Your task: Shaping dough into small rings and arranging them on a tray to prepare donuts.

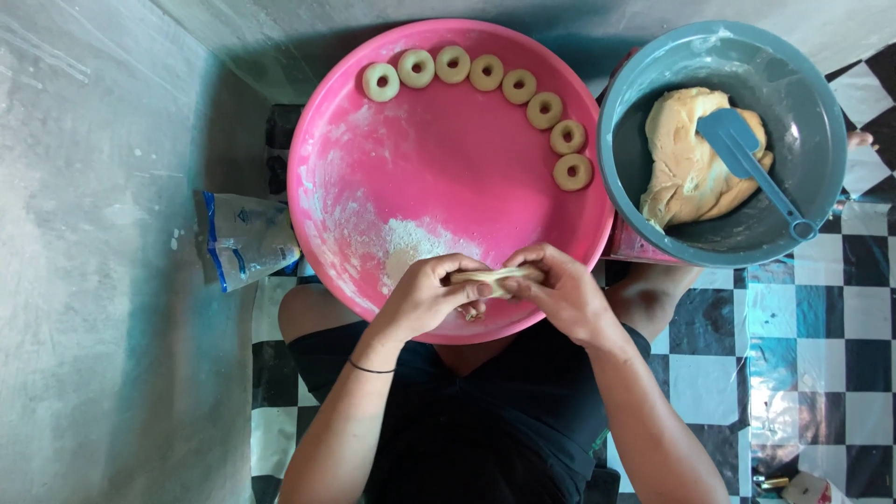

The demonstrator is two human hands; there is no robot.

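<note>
Both hands pinched one dough strip over the near rim of the pink tray.
Left hand and right hand had fingers closed on opposite ends of the dough strip, which spanned between the fingertips (middle exposed). Risk, by judgement: thin dough could tear or stick if pulled, or drop off the pink tray edge onto the lap; flour pile lay just beyond.

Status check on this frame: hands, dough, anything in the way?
Left hand and right hand both pinching dough strip over pink tray. Eight dough rings along far rim. Nothing obstructing.
</note>
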